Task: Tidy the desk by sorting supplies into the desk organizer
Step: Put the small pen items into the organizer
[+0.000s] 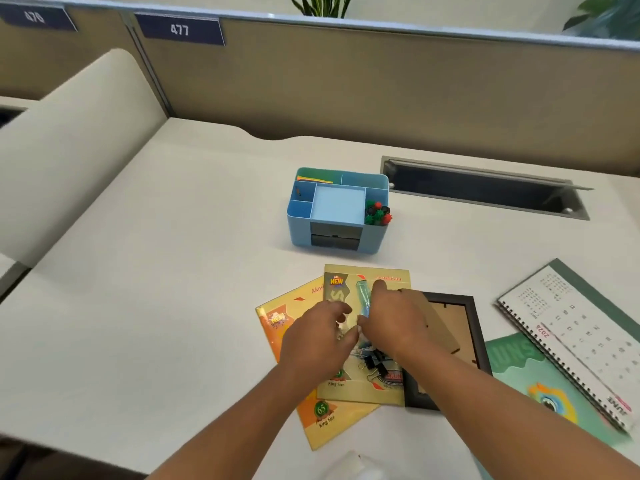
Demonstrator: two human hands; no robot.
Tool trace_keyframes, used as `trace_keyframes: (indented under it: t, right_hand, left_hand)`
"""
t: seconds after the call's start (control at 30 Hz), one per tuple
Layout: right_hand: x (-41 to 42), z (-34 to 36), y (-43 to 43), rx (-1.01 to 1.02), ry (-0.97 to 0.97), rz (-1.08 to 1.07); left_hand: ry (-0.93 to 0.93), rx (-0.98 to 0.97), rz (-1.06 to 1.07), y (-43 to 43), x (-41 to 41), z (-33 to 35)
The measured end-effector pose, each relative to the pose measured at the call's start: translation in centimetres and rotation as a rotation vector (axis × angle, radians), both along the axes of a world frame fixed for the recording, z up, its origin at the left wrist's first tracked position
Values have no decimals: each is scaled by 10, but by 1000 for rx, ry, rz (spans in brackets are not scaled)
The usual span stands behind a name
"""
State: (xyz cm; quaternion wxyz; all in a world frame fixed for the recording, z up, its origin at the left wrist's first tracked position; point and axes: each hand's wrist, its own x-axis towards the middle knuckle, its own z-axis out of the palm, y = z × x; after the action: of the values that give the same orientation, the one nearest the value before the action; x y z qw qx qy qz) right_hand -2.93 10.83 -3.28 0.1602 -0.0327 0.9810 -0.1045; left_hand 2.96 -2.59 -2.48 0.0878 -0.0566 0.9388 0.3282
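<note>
Head view looks down on a white bench (145, 271) backed by a tan partition (346, 88). The organizer (301, 230), a blue box with several compartments, stands in the middle of the bench, nearer its far edge, just left of a cable slot (485, 194). Its back left compartment holds coloured paper (313, 179), its right front one holds red, green and black pins (378, 213), and its square middle compartment shows only its blue floor.

Toward the near edge lie two yellow notebooks, the upper notebook (367, 389) squarely over the lower notebook (311, 420), which is turned to the left. Black clips (375, 363) lie in a heap on the upper one, between the wrists. A dark frame (479, 344) lies face down, touching the upper notebook's right side. By the right edge a spiral calendar (571, 337) rests on a green book (519, 372).

Both hands are over the upper notebook, close together. The right hand (393, 323) has its forefinger stretched forward and its thumb tucked in, pinching the lower end of a clear bluish tube (363, 294) that points toward the organizer. The left hand (317, 341) has its fingers curled with thumb and fingertips near each other over something small and pale; whether it grips this I cannot tell.
</note>
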Motion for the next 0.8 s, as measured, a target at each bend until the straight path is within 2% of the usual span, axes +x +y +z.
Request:
trace_keyframes:
  t: [0.13, 0.27, 0.33, 0.47, 0.53, 0.67, 0.8]
  right_hand:
    - [-2, 6, 4, -78, 83, -6]
    - [-2, 19, 5, -308, 154, -71]
    - [1, 26, 1, -408, 204, -68]
    - [5, 40, -7, -575, 288, -39]
    - [8, 45, -10, -610, 303, -7]
    - [17, 49, -12, -683, 287, 38]
    - [21, 49, -10, -760, 214, 20]
  left_hand:
    - [-31, 60, 67, -4, 7, 2]
    - [-72, 216, 145, -4, 4, 3]
    - [-102, 396, 236, -3, 0, 8]
    - [-242, 879, 453, 0, -8, 30]
    - [-268, 1021, 503, 0, -13, 39]
    - [-227, 1072, 456, -4, -21, 42]
    - [-168, 990, 468, -13, -33, 45]
